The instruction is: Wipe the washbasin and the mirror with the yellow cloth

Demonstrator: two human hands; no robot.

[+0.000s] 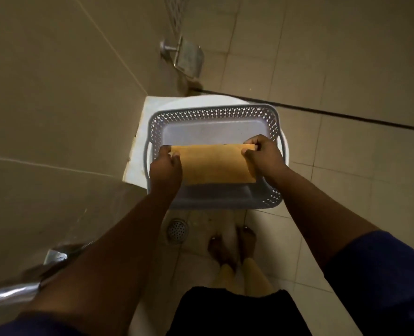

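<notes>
A folded yellow cloth (pixel 214 164) is stretched flat between my two hands over a grey perforated plastic basket (pixel 213 112). My left hand (pixel 166 166) pinches the cloth's left edge. My right hand (pixel 261 157) pinches its right edge, fingers curled over the top corner. The basket rests on a white toilet (pixel 138 151) against the tiled wall. Neither a washbasin nor a mirror is in view.
A metal toilet-paper holder (pixel 189 58) sticks out of the wall above the basket. A chrome spray hose and fitting (pixel 19 284) are at the lower left. A round floor drain (pixel 176 230) lies near my feet (pixel 230 248) on the tiled floor.
</notes>
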